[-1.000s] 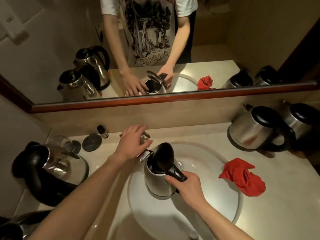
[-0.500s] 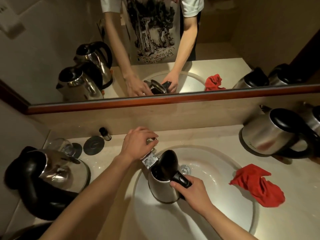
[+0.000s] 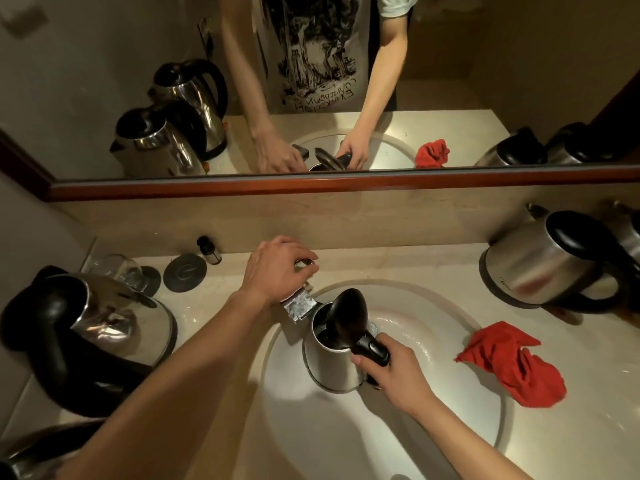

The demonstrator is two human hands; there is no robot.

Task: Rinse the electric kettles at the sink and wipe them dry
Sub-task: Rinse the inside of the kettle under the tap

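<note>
Right hand [image 3: 398, 370] grips an open-lidded kettle [image 3: 334, 355] under the tap [image 3: 299, 304], left hand [image 3: 277, 268] grasping its handle; labels unreadable.

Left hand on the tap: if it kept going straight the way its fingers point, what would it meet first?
Probably the backsplash wall below the mirror frame. The left hand grips the faucet handle, fingers aimed away and rightward; only bare counter shows between, though depth is uncertain.

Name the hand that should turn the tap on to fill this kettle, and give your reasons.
Left. The left hand already grips the tap handle above the spout, while the right hand grips the open kettle by its handle over the sink.
</note>
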